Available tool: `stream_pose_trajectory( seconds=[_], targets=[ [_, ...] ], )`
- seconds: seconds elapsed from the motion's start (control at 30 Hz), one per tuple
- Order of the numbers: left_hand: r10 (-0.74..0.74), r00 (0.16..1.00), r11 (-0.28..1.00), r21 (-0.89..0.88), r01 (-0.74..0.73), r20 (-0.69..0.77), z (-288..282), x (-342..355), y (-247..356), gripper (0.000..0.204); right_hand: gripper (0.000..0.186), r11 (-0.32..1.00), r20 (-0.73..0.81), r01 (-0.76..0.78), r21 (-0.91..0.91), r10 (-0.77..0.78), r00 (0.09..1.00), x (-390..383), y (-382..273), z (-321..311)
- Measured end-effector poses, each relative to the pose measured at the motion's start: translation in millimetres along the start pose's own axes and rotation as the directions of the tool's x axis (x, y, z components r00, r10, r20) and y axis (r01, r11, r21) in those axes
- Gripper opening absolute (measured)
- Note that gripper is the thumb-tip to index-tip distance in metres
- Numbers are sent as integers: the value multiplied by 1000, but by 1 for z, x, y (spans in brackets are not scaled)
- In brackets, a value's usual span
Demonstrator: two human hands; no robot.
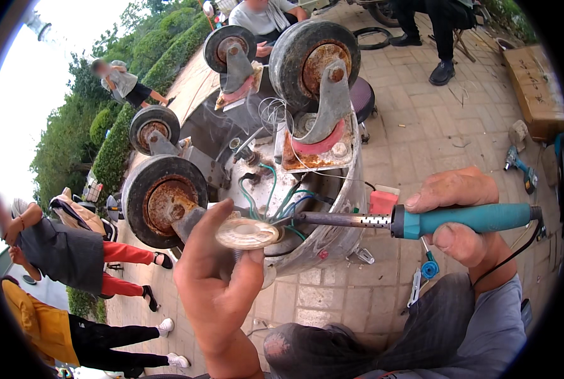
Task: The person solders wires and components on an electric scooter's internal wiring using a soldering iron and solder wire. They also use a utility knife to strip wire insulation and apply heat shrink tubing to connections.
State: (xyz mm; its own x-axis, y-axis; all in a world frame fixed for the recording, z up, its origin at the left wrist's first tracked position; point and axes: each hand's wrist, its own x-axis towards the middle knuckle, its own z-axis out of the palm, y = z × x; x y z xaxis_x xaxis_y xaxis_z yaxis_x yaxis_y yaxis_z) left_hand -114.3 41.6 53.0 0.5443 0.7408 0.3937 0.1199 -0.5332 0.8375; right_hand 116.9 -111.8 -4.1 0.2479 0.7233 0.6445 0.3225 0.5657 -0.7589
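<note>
My right hand (460,187) is closed around the teal handle of a soldering iron (414,222), which points left. Pinched between the thumb and fingers of my left hand (215,294) is a small round dish of pale amber, rosin-like material (248,233). The iron's tip is at the dish's right edge; whether they touch, I cannot tell. Behind them, green and blue wires (287,205) rise from inside an upturned round metal machine base (345,243). Loops of thin silvery wire (274,114), perhaps solder, lie by a caster. Faint smoke hangs over the base.
Several rusty casters (315,66) stick up around the base. On the paving to the right are a cordless drill (521,169), a cardboard box (534,91) and a blue round-bodied tool (430,270). People sit beyond the base; others stand at left (60,252).
</note>
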Motion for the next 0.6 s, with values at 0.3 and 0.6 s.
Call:
stream_pose_trajectory(
  seconds=[0.3, 0.6],
  targets=[
    [-5, 1000, 999, -33, 6, 7, -1, -1, -1, 52, 40, 1000, 0, -15, -16, 15, 1000, 0, -1, -1],
    [18, 1000, 1000, -19, -17, 15, -1, 0, -4, 52, 40, 999, -5, 12, -30, -12, 1000, 1, -3, -1]
  ],
)
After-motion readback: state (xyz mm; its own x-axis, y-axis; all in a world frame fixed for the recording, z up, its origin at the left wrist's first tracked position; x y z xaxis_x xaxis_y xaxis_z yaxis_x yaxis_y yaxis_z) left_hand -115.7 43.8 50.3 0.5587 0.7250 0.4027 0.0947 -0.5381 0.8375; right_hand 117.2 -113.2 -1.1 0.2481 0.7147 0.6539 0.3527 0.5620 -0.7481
